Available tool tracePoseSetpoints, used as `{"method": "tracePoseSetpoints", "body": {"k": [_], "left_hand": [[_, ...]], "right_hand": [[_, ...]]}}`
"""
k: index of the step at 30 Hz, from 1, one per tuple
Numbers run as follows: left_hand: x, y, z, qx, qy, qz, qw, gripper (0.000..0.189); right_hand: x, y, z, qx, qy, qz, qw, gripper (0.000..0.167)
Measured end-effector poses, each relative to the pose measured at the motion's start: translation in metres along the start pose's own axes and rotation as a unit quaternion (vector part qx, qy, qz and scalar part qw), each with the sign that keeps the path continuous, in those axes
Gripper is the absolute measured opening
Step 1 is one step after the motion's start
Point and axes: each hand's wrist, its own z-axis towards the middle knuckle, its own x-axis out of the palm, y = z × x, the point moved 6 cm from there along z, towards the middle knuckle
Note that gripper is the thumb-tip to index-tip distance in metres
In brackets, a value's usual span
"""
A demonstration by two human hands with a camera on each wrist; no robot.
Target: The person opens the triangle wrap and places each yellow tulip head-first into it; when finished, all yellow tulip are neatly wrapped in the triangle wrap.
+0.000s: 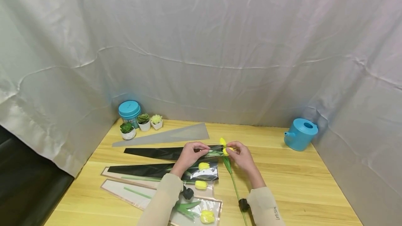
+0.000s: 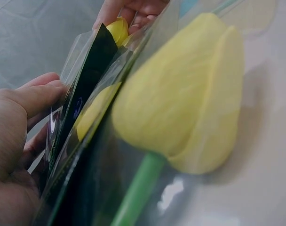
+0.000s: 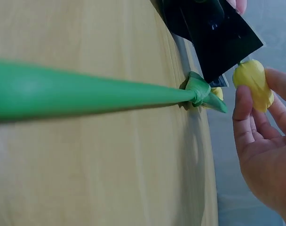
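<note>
My right hand [image 1: 241, 157] pinches the yellow head of a tulip [image 3: 256, 84] between thumb and fingers, at the wide end of a black and clear flower sleeve [image 1: 154, 153]. My left hand [image 1: 191, 154] grips that sleeve near its wide end, and in the left wrist view the thumb lies along its edge. Green leaves show through the clear film, with the flower head outside. Beside the right hand lies a loose tulip with a long green stem [image 1: 234, 182]. Its yellow head [image 1: 222, 141] is just beyond the sleeve's end.
Closer to me lie another black sleeve [image 1: 138, 170] and two pale sleeves [image 1: 119, 187], each with a yellow tulip. A grey sleeve [image 1: 176, 134] lies farther back. Small potted succulents [image 1: 144, 122] and a blue-lidded container [image 1: 129, 110] stand back left, a blue watering can [image 1: 299, 135] back right.
</note>
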Motion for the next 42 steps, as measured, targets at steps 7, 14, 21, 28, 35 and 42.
{"method": "tracePoseSetpoints", "body": {"k": [7, 14, 21, 28, 35, 42], "left_hand": [[0.001, 0.002, 0.0, 0.006, 0.008, -0.013, 0.9999, 0.015], [-0.001, 0.005, 0.001, 0.021, 0.008, -0.024, 0.9995, 0.016], [-0.001, 0.006, 0.001, 0.022, 0.015, -0.026, 0.9993, 0.016], [0.0, 0.007, 0.0, 0.015, 0.016, -0.021, 0.9995, 0.014], [0.002, 0.008, -0.001, 0.017, 0.015, -0.021, 0.9995, 0.015], [0.003, 0.008, -0.001, 0.013, 0.004, -0.013, 0.9998, 0.015]], "right_hand": [[0.004, 0.001, 0.001, -0.004, 0.002, -0.013, 0.9999, 0.022], [0.01, 0.002, 0.005, -0.019, 0.006, -0.033, 0.9993, 0.018], [0.013, 0.002, 0.006, -0.025, 0.014, -0.034, 0.999, 0.016], [0.013, -0.002, 0.005, -0.015, 0.011, -0.045, 0.9988, 0.013], [0.013, -0.003, 0.004, -0.017, 0.009, -0.046, 0.9988, 0.011], [0.013, -0.003, 0.005, -0.018, 0.006, -0.042, 0.999, 0.011]]}}
